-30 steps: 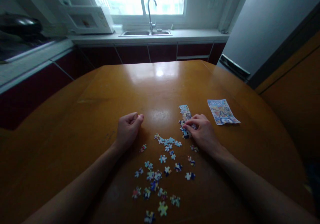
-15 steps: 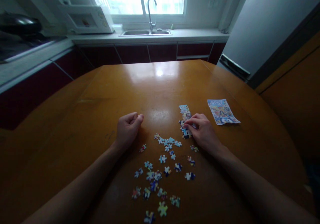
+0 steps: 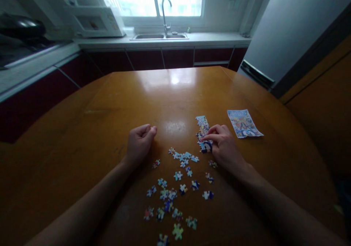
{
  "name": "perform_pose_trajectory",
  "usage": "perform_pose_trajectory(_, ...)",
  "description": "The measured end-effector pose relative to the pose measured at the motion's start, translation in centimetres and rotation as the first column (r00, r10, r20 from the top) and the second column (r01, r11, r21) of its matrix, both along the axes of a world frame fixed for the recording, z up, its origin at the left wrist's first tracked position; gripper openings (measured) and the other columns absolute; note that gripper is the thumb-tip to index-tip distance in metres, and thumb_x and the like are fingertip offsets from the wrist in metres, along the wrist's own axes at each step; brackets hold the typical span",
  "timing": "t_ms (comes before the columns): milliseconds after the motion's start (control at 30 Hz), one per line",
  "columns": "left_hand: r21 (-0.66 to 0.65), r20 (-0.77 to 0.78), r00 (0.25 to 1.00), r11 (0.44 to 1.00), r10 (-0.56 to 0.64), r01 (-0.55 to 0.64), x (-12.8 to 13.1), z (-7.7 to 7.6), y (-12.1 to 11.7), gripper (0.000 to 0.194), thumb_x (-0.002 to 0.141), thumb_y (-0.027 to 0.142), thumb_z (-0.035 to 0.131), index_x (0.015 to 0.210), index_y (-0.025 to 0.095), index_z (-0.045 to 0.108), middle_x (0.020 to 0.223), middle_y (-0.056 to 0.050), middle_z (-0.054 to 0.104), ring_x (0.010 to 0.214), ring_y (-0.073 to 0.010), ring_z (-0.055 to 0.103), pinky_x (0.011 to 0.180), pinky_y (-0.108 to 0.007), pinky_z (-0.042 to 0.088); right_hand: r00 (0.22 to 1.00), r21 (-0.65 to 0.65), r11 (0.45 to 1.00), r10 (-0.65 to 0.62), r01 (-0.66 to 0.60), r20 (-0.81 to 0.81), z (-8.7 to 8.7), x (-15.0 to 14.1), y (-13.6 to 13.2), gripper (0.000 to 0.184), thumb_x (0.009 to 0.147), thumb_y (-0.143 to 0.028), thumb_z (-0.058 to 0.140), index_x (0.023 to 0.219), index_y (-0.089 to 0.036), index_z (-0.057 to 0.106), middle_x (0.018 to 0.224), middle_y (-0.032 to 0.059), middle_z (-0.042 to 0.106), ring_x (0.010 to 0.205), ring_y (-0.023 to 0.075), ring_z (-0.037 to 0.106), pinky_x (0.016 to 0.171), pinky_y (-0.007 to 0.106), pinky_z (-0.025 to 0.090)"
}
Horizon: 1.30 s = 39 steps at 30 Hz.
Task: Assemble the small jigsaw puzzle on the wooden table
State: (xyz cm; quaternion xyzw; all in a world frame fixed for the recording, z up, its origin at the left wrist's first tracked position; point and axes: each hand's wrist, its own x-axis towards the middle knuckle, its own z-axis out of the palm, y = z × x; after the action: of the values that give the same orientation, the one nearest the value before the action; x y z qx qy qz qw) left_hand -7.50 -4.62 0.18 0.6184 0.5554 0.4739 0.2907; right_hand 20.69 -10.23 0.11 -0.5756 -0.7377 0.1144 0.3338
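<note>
My left hand (image 3: pixel 140 142) rests on the wooden table (image 3: pixel 109 103) as a loose fist, thumb against the curled fingers, with nothing visible in it. My right hand (image 3: pixel 223 146) lies with curled fingers on the lower end of a strip of joined puzzle pieces (image 3: pixel 203 126), fingertips pinching at a piece (image 3: pixel 205 146) there. Several loose puzzle pieces (image 3: pixel 175 189) are scattered between my forearms, nearer to me.
A printed picture card (image 3: pixel 243 123) lies right of my right hand. Beyond the table stand a counter with a sink and tap (image 3: pixel 164 22), a white microwave (image 3: pixel 93 21) and a window. A grey fridge (image 3: pixel 285 30) stands at the right.
My right hand's fingers have shifted slightly on the lower end of the joined strip. My left hand has stayed still.
</note>
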Motion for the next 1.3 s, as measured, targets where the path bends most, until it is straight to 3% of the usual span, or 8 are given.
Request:
perform_pose_trajectory(367,0.004,-0.013,1.0,1.0,0.012,-0.012,0.1,0.1,-0.1,0.049,0.083,0.036,0.061,0.053,0.021,0.026,0.049,0.006,0.026,0.045,-0.0091,0.023,0.042,-0.025,0.019,1.0,0.024,1.0,-0.002,0.001,0.02,0.0,0.1,0.0,0.04,0.079,0.003,0.053,0.083,-0.026,0.08,0.096,0.0081,0.066,0.096,0.0257,0.053,0.083,0.042,0.047)
perform_pose_trajectory(800,-0.006,-0.012,1.0,1.0,0.007,-0.007,0.1,0.1,0.0,0.048,0.083,0.035,0.061,0.053,0.021,0.026,0.049,0.006,0.025,0.045,-0.0091,0.023,0.041,-0.025,0.017,0.998,-0.044,0.998,0.045,-0.043,0.04,0.1,-0.7,-0.5,0.036,0.079,0.002,0.056,0.085,-0.026,0.079,0.096,0.0073,0.066,0.096,0.025,0.052,0.083,0.041,0.044)
perform_pose_trajectory(1300,0.009,-0.042,0.999,1.0,0.003,-0.003,-0.1,0.1,0.0,0.049,0.085,0.036,0.061,0.053,0.02,0.027,0.051,0.005,0.025,0.046,-0.0091,0.023,0.043,-0.025,0.018,1.0,-0.018,1.0,-0.018,0.018,-0.014,0.3,-1.2,-0.6,0.031,0.083,-0.001,0.056,0.086,-0.023,0.078,0.099,0.0079,0.066,0.099,0.0253,0.053,0.086,0.042,0.043)
